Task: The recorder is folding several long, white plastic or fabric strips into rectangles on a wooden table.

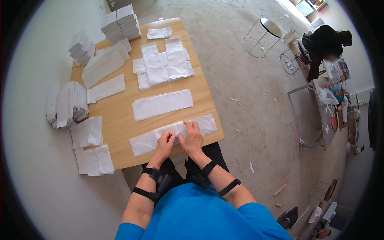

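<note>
A long, flat strip of thin white folded sheet (pixel 146 143) lies along the near edge of the wooden table. Its material, paper or plastic, is hard to tell. Over the strip's middle, my left hand (pixel 165 145) has its fingers curled and pinched at the near edge. Close beside it on the right, my right hand (pixel 193 138) also bends its fingers onto the strip, thumb toward the left hand. The fingertips partly hide what they grip. Just beyond the hands lies a stack of similar white folded sheets (pixel 163 105), apart from the strip.
The wooden table (pixel 120 138) bears more white bundles (pixel 155 66) at its far side. Tall white stacks (pixel 121 25) and a leaning row (pixel 67 105) line the wall side. A round stool (pixel 270 27) and a person (pixel 326 42) at a cluttered table (pixel 320 90) are rightward.
</note>
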